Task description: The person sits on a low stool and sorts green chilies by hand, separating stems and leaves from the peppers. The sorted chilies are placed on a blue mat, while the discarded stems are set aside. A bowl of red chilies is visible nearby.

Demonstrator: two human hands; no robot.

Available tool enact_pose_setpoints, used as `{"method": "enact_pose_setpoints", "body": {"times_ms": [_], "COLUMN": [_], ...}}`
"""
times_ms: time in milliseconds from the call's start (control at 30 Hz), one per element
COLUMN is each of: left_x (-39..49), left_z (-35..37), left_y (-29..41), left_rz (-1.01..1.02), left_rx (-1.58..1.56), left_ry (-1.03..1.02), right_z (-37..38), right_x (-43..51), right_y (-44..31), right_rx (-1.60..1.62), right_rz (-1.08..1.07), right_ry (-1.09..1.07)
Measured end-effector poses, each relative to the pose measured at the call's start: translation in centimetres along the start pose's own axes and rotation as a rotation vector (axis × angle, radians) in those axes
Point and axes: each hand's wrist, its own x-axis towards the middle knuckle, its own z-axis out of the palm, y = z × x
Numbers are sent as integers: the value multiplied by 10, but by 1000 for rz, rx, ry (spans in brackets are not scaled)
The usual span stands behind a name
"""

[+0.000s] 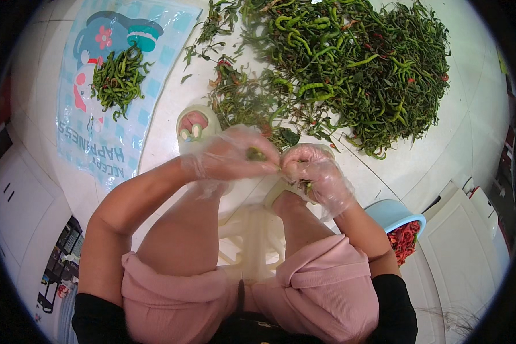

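Observation:
Both my hands wear clear plastic gloves and meet over the floor in front of my knees. My left hand is closed around a green chili pepper, its fingertips pinched against those of the other hand. My right hand grips a green chili stem, partly hidden by the fingers, with a bit of green showing below its palm. Beyond them a large heap of green chili peppers with stems and leaves lies on the tiles. A smaller pile of green chili peppers rests on a blue and white printed plastic sheet at the left.
A light blue plastic basin with red chili peppers stands by my right elbow. Loose stems and leaves are strewn between the sheet and the heap. My slippered feet are close behind the hands. White cabinet panels stand at the right.

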Motion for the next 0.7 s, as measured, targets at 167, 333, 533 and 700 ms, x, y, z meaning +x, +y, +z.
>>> {"method": "enact_pose_setpoints", "body": {"times_ms": [167,333,533,700], "left_x": [0,-13,-6,0], "left_z": [-31,-43,-49,-50], "left_y": [26,-1,9,-1], "left_rz": [-494,-545,-528,-472], "left_rx": [-429,-462,-321,85], "left_ry": [173,338,304,421], "right_z": [-1,-9,-28,-14], "right_x": [31,71,97,80], "right_y": [12,-3,2,-13], "right_rx": [-599,-1267,-1471,-1294], "right_rz": [-338,-402,-618,-804], "right_ry": [5,299,255,294]}}
